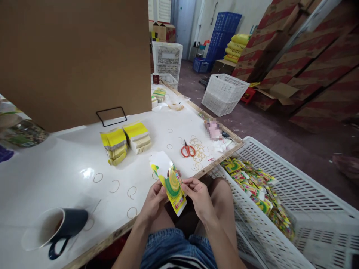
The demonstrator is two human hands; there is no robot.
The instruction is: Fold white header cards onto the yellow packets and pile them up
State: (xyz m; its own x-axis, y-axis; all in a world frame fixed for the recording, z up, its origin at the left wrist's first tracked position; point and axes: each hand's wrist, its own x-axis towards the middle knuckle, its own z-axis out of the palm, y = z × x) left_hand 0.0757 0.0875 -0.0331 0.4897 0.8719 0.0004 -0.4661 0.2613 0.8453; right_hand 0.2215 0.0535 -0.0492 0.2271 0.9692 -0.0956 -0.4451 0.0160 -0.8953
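Held a yellow-and-green packet in front of the body, just above the lap and partly over the near edge of the white surface, with both hands on it. Gripped its left edge in the fingers of the left hand, thumb on top, and pinched its right edge narrowly between the fingers of the right hand. Turned the printed face upward and slanted the long axis from far left to near right. Pointed the plain white end away and leftward, out over the surface, and the yellow printed end back toward the lap, slightly rightward. Saw red-handled scissors beyond the packet to the right, just beside a loose scatter of rubber bands. Saw also two stacks of yellow-topped packaging farther off to the left, close together, and a dark blue mug at near left. Had a white crate on the right, with many colourful packets heaped inside.
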